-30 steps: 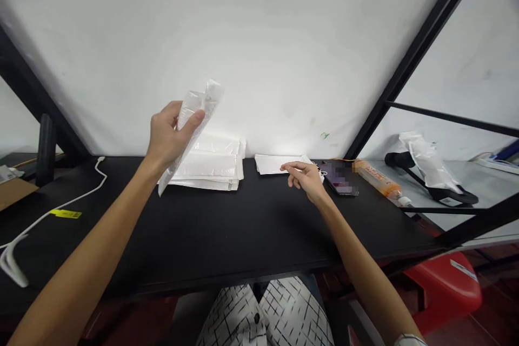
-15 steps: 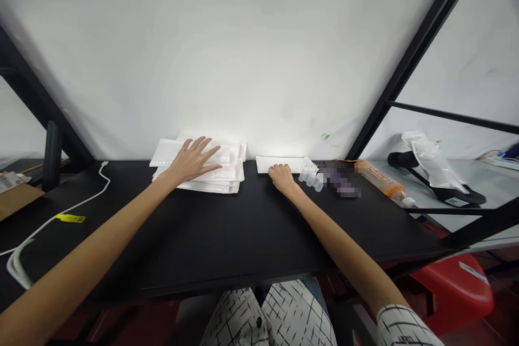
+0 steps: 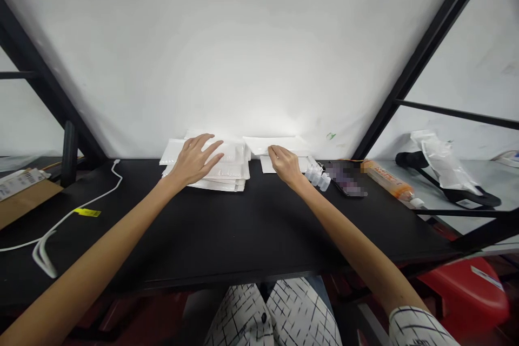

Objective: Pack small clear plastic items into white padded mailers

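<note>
A stack of white padded packets [image 3: 227,170] lies against the wall, left of the middle of the black table. My left hand [image 3: 197,159] rests over the stack, palm down with its fingers spread. My right hand [image 3: 284,162] is closed on the near edge of a white packet [image 3: 279,144], which is raised at the wall. Below it another flat white piece [image 3: 303,164] lies on the table, partly hidden by my hand. Small translucent bottles [image 3: 318,177] are just right of that hand.
A blurred dark phone-like item [image 3: 346,181] and an orange-labelled tube [image 3: 389,181] lie at the right. A white cable [image 3: 93,194] and a cardboard box [image 3: 30,197] are at the left. Black frame bars [image 3: 421,38] flank the table [image 3: 235,238].
My right hand now has a white packet lifted off the flat piece at the wall. My left hand is still spread over the stack. The view has shifted slightly.
</note>
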`<state>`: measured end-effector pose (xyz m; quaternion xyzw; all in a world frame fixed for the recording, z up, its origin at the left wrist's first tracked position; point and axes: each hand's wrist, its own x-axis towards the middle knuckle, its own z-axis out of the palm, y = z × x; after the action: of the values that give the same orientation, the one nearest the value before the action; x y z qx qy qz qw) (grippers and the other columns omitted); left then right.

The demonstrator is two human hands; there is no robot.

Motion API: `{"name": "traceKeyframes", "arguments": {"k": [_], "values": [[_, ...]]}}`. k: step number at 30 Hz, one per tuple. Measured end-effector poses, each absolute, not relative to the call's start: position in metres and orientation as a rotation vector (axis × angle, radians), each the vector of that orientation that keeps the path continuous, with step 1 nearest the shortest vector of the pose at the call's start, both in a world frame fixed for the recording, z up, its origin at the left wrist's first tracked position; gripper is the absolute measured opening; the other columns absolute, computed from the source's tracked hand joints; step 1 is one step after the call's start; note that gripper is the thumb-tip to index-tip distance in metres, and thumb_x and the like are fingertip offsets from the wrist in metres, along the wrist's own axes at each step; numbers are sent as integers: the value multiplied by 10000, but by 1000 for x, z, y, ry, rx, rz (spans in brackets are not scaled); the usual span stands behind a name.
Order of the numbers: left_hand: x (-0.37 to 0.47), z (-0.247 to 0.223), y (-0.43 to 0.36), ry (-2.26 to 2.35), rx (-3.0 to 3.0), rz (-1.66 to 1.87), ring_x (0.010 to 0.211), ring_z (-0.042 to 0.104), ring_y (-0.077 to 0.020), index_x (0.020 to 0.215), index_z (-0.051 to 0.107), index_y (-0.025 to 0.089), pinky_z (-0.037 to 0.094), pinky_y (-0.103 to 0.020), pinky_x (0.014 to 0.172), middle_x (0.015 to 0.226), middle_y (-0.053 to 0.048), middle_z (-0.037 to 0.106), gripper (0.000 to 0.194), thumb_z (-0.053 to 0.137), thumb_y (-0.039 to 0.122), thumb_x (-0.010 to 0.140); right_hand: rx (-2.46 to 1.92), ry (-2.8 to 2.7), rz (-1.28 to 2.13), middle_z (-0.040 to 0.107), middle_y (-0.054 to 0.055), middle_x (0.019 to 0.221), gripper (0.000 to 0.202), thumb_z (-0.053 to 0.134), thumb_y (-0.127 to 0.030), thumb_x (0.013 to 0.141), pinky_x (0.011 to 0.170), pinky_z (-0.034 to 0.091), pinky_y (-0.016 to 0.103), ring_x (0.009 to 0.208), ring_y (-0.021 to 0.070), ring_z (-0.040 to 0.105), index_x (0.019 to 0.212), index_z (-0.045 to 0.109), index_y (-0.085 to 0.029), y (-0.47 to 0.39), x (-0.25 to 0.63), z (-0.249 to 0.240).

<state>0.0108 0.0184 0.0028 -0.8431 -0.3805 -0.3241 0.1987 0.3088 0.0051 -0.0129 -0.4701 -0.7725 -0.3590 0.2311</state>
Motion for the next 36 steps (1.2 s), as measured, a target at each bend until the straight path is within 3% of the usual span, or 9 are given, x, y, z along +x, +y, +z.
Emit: {"name": "traceKeyframes", "arguments": {"k": [4,7,10,14,18,23,28,32,36], "values": [[3,25,12,-1250,-2352,-1097,1239,523,-295,1254,618,208,402,-469,1037,1318,-117,587,491,324,510,1003,-893,-2141,-1037,683,115,917,231,435,-46,963,747,466,298,858,187,619,972,657,-109,-44,277,-8],[3,38,8,-1409,-2557,-1140,1150,581,-270,1140,674,224,481,-403,937,1237,-74,652,470,389,554,964,-795,-2402,-952,664,108,847,212,447,-50,950,643,464,307,770,189,599,908,649,-99,-87,245,-22],[18,36,1,-1475,-2898,-1028,1063,628,-246,1051,711,217,513,-338,852,1143,-55,709,469,456,591,927,-643,-2705,-732,648,83,791,192,474,-72,939,572,448,285,741,183,597,847,638,-113,-115,222,-41],[53,4,-15,-1309,-3292,-675,1007,662,-217,1044,717,209,521,-306,829,1109,-52,723,510,428,615,936,-523,-2651,-456,696,85,884,265,486,-283,984,663,496,271,824,169,640,844,658,-139,-119,234,-45],[81,-35,-35,-1024,-3202,-432,1245,555,-290,1243,648,208,441,-392,1010,1354,-107,599,646,443,711,892,-903,-2229,-425,731,77,976,232,489,-247,963,751,489,259,896,165,663,947,708,-172,-94,308,-17],[93,-62,-51,-794,-3102,-287,1419,344,-365,1448,454,211,285,-490,1134,1553,-157,362,952,536,839,737,-1784,-1658,-477,728,56,915,220,607,-347,872,629,416,272,749,183,646,923,763,-201,-61,409,5],[95,-72,-57,-683,-3057,-446,1316,470,-323,1391,496,191,344,-442,1082,1457,-155,488,788,466,766,853,-2104,-1638,-450,728,59,945,266,634,-426,833,617,385,276,855,229,656,930,778,-224,-55,435,-12],[97,-72,-62,-595,-3016,-585,1174,562,-291,1261,586,154,423,-419,992,1313,-151,593,599,457,641,937,-2141,-1663,-407,733,60,990,200,606,-314,832,618,377,273,865,224,657,895,776,-229,-55,433,-18],[97,-73,-62,-622,-3035,-727,1111,592,-252,1289,574,186,458,-394,951,1244,-115,628,503,461,561,974,-1883,-1628,-179,728,40,813,173,643,-342,785,591,370,262,717,182,616,811,752,-209,-62,432,-13]]}}
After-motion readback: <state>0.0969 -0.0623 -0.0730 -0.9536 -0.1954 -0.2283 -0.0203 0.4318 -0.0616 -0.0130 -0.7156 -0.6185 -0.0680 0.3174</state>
